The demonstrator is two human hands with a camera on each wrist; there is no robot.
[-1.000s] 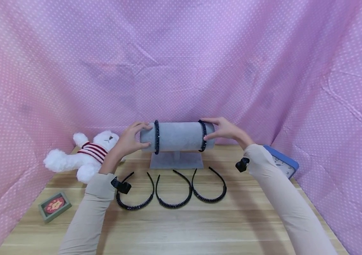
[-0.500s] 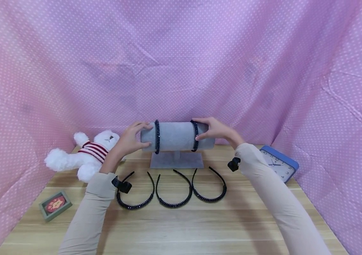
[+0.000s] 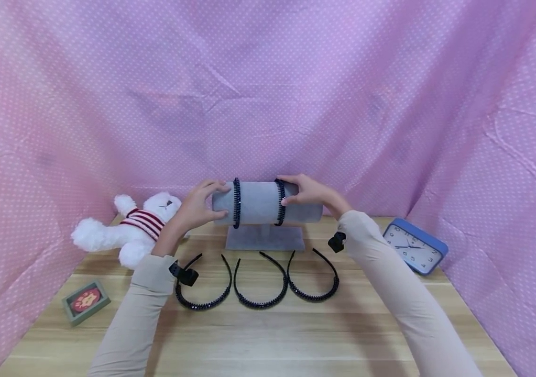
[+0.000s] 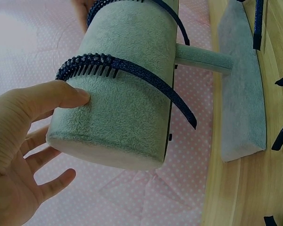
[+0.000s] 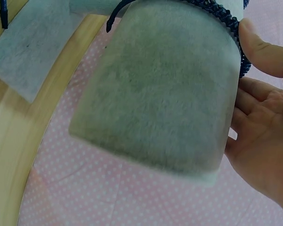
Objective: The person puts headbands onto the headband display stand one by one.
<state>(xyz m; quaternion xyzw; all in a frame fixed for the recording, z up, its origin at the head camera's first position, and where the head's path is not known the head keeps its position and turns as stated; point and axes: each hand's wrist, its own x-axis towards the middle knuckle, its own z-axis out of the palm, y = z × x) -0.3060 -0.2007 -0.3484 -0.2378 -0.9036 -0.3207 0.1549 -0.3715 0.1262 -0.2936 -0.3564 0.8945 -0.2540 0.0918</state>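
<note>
A grey plush headband display roll [image 3: 259, 203] lies level on its post above a flat base [image 3: 265, 240]. My left hand [image 3: 198, 205] grips the roll's left end, its thumb on the plush right beside a dark beaded headband [image 4: 144, 75] that straddles the roll. My right hand [image 3: 311, 190] holds a second dark beaded headband [image 3: 280, 213] between thumb and fingers, on the roll right of its middle. In the right wrist view the thumb presses the beaded edge of this headband [image 5: 220, 13]. Three more headbands lie in a row on the table: left [image 3: 201, 307], middle [image 3: 259, 306] and right [image 3: 314, 299].
A white plush bear [image 3: 142, 226] in a striped sweater lies left of the stand. A small green picture frame [image 3: 86, 302] is at the table's left, and a blue clock [image 3: 416, 246] at the right. Pink dotted cloth [image 3: 268, 94] hangs behind the wooden table [image 3: 268, 340].
My right hand has slid its headband leftward along the roll, from near the right end to closer to the other headband. My left hand stays at the left end. More of the clock shows.
</note>
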